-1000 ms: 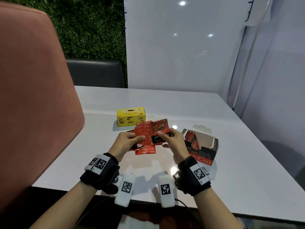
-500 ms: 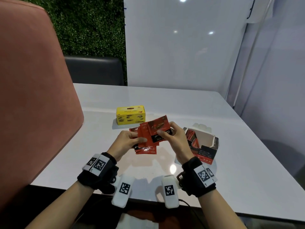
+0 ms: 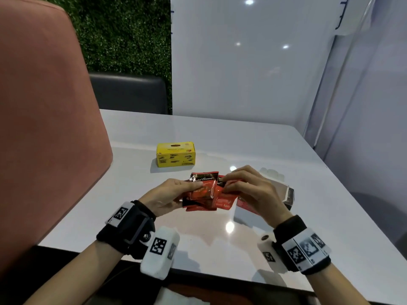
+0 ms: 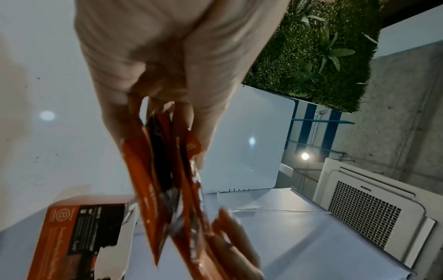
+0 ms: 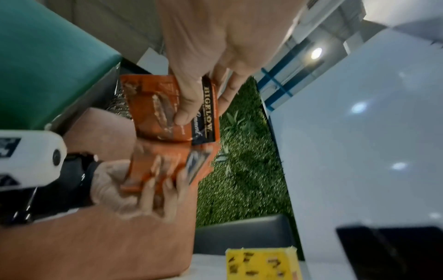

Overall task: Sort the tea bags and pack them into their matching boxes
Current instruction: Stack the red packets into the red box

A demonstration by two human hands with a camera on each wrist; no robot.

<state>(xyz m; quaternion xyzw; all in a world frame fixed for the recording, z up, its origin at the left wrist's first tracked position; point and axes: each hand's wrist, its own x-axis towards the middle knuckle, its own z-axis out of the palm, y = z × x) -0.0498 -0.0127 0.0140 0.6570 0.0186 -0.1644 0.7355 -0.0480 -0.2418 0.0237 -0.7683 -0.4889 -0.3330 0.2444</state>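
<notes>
Both hands hold a fan of several red tea bags (image 3: 203, 190) just above the white table (image 3: 242, 146). My left hand (image 3: 169, 192) grips the left part of the stack, thumb on top. My right hand (image 3: 244, 186) pinches one red bag (image 5: 167, 109) at its dark top edge. In the left wrist view the red bags (image 4: 163, 170) hang edge-on from my fingers. The open red box (image 3: 286, 192) stands right of my right hand, mostly hidden by it. Its printed side (image 4: 79, 233) shows in the left wrist view. A shut yellow box (image 3: 175, 154) stands behind the hands.
A large salmon-pink chair back (image 3: 48, 128) fills the left side. A dark seat (image 3: 130, 93) and a green plant wall (image 3: 123, 34) lie beyond the table's far edge. A white panel (image 3: 242, 62) rises behind the table.
The hands and the red bags have come lower and closer together. The right hand has shifted over the stack and now covers most of the red box.
</notes>
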